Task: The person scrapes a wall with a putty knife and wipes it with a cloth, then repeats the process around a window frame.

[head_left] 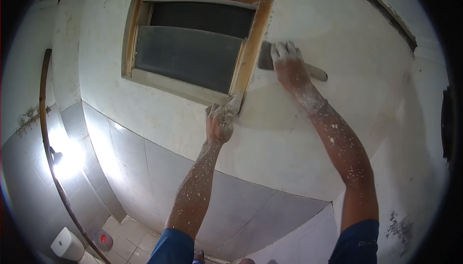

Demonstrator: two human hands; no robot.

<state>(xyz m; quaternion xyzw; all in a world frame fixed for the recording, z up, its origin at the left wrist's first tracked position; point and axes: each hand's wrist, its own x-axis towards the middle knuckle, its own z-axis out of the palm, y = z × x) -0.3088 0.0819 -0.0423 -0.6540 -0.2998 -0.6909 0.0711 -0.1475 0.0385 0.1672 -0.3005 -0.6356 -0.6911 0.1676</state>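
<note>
My right hand (291,68), dusted with white, grips a wide scraper (316,72) whose dark blade lies against the wall (299,105) just right of the window frame (254,40). Its handle points to the right. Near the window's lower right corner, my left hand (220,123) is closed on a smaller putty knife (234,104), with the blade pointing up and right by the wall. White specks cover both forearms.
A glass pane (188,54) fills much of the window. Grey tiles (169,172) cover the lower wall. On the left stand a long curved pole (44,114) and a bright lamp (57,156). A white toilet (67,244) is at the lower left.
</note>
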